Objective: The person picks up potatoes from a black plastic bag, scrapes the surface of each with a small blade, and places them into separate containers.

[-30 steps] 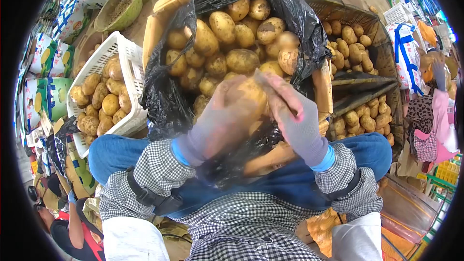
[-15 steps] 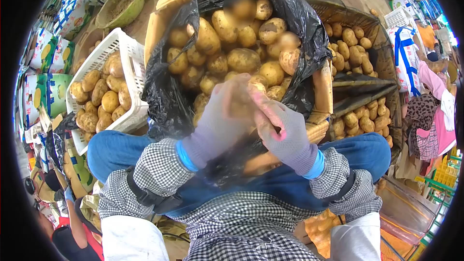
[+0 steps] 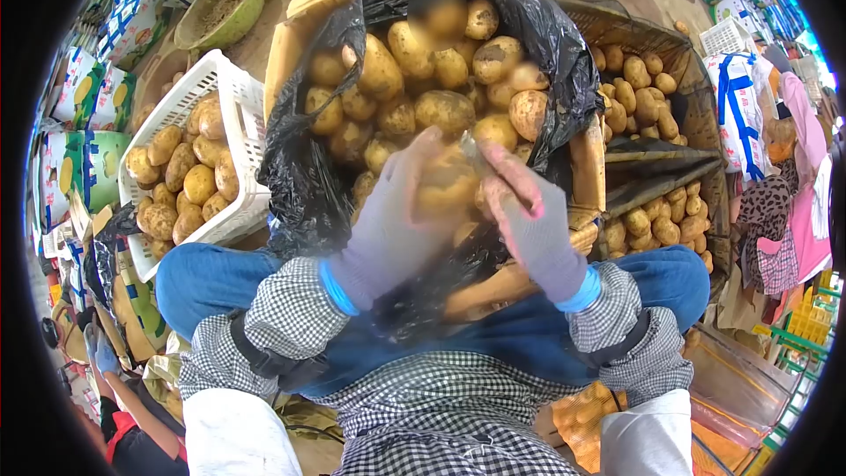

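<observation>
Both hands wear grey-purple knit gloves with blue bands at the wrists. My left hand [image 3: 388, 222] curls around the left side of a blurred potato [image 3: 448, 183] above the open box. Close on the right, my right hand [image 3: 535, 225] is closed, its thumb and fingers pinched near the potato; a small greyish sliver [image 3: 471, 152] sticks out at its fingertips, too small to name. Under and beyond the hands, many potatoes [image 3: 444, 113] fill a black plastic bag [image 3: 304, 178] lining a cardboard box [image 3: 589, 167].
A white plastic crate [image 3: 244, 115] of potatoes stands left. On the right are dark-lined containers [image 3: 656, 163] with more potatoes. A green basin [image 3: 220, 13] sits at the back left, near printed cartons [image 3: 106, 159]. Another person's arm [image 3: 141, 405] shows at lower left.
My hands have drawn apart; the right one moved a little right and down, and the greyish sliver now shows. At lower left the other person's arm has shifted.
</observation>
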The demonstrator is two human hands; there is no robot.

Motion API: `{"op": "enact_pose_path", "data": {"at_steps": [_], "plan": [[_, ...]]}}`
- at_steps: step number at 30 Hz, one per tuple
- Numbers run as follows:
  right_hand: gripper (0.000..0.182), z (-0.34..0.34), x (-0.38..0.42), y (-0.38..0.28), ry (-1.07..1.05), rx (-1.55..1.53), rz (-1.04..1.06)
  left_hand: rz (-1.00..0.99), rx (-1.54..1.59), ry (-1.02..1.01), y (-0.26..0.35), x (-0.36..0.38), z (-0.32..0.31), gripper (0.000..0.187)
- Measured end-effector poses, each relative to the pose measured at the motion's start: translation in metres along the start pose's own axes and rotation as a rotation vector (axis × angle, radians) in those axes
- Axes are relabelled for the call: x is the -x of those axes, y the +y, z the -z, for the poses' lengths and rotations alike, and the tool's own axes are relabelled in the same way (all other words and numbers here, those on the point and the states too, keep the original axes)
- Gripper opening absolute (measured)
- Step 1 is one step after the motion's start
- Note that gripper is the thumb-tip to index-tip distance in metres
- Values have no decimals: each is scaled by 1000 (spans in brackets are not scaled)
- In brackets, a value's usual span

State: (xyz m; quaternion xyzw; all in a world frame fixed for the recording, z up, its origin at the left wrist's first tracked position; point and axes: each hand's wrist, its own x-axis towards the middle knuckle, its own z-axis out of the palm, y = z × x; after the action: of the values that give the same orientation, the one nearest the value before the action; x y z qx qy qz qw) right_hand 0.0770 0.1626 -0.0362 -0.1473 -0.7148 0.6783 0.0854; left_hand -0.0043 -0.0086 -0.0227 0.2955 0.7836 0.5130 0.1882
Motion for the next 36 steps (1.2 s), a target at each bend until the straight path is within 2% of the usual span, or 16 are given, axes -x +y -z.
{"op": "enact_pose_path", "data": {"at_steps": [3, 6, 8, 10, 12, 15, 17, 21, 24, 26, 30, 33, 36], "plan": [[42, -10, 10, -3, -28, -9, -46, -67, -170, -12, -5, 1, 0, 93], [43, -13, 15, -9, -68, 32, -58, -45, -129, -47, -7, 2, 0, 92], [42, -15, 17, -19, -78, 106, -42, -90, -180, 0, -10, 2, -5, 92], [41, -22, 21, -3, -89, 277, 263, -90, -191, 12, -11, 1, -7, 93], [41, -24, 22, 5, -49, 308, 354, -41, -165, -17, -12, 0, -5, 93], [41, -12, 7, 2, 49, 138, 93, 41, -159, -1, 0, -4, -6, 97], [41, -2, -6, -14, 67, -6, -196, -34, -213, -5, 8, -8, -1, 98], [41, -5, 8, -9, -48, -19, -121, -122, -260, 23, 3, -8, 1, 100], [41, -8, 14, -13, -91, -13, -85, -145, -141, 69, 4, -10, 2, 60], [42, -4, 6, -14, -37, -30, -103, -181, -211, 94, -1, -10, -1, 64], [42, -10, 14, -2, -54, 175, 126, -162, -304, 94, 0, -8, -3, 76], [42, -6, 16, -14, -83, 179, 40, -114, -298, 28, 2, -8, -2, 92], [42, -6, 13, -21, -45, 57, -103, -143, -380, 5, 7, -10, 0, 80]]}}
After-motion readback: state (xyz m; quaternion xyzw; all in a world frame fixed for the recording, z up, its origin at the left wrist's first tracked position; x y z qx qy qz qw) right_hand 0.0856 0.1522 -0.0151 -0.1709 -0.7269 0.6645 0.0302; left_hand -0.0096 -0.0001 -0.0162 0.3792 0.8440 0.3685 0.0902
